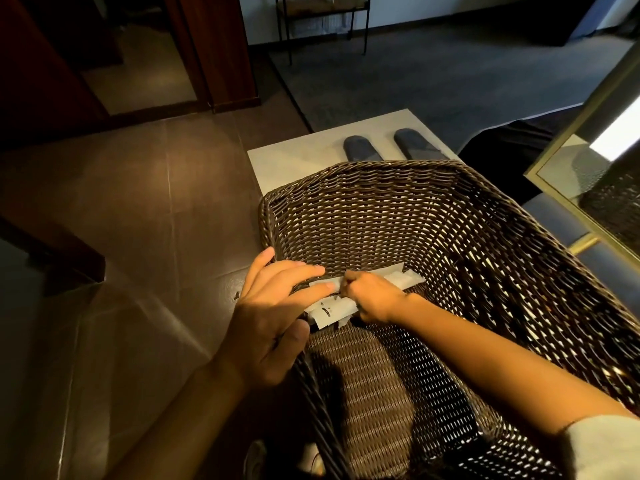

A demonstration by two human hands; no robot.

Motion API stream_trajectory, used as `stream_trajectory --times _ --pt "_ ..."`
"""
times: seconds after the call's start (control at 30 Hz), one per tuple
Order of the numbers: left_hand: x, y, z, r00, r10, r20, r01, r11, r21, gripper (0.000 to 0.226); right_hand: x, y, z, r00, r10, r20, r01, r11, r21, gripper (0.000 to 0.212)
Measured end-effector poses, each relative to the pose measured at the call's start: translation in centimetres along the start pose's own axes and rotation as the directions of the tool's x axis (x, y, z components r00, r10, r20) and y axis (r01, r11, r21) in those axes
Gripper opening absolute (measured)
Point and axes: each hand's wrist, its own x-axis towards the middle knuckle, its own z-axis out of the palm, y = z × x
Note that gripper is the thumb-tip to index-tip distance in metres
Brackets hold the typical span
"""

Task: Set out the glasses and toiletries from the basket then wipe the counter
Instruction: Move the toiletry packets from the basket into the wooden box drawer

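Observation:
A large dark brown wicker basket (398, 209) fills the middle and right of the head view. Inside it, at the near left wall, lie white toiletry packets (332, 311); a further white packet (403, 276) sticks out to the right. My right hand (372, 296) is inside the basket, fingers closed on the packets. My left hand (273, 320) is at the basket's left rim, fingers spread, fingertips touching the packets. No glasses are visible.
A white mat (294, 157) with two dark blue slippers (362, 148) lies beyond the basket on the brown tiled floor (138, 209). A gold-framed mirror (588, 161) stands at the right. Dark wooden furniture (41, 81) is on the left, a metal rack (322, 19) at the back.

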Motion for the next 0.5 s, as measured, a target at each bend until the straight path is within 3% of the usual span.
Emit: stream_trajectory --times 0.1,0.33,0.5 --pt "0.0 -0.1 0.1 1.0 -0.007 0.003 0.007 1.0 0.007 0.06 0.5 -0.2 0.1 1.0 0.015 -0.014 -0.015 0.999 -0.03 0.036" --pt "-0.1 -0.3 0.2 1.0 -0.012 -0.002 0.012 1.0 0.005 0.06 0.7 -1.0 1.1 0.993 0.061 0.104 -0.063 0.998 0.007 0.064" --pt "-0.1 -0.2 0.3 1.0 -0.012 -0.019 0.012 1.0 -0.012 0.06 0.9 -1.2 1.3 0.993 0.072 0.091 -0.072 0.997 -0.004 0.068"
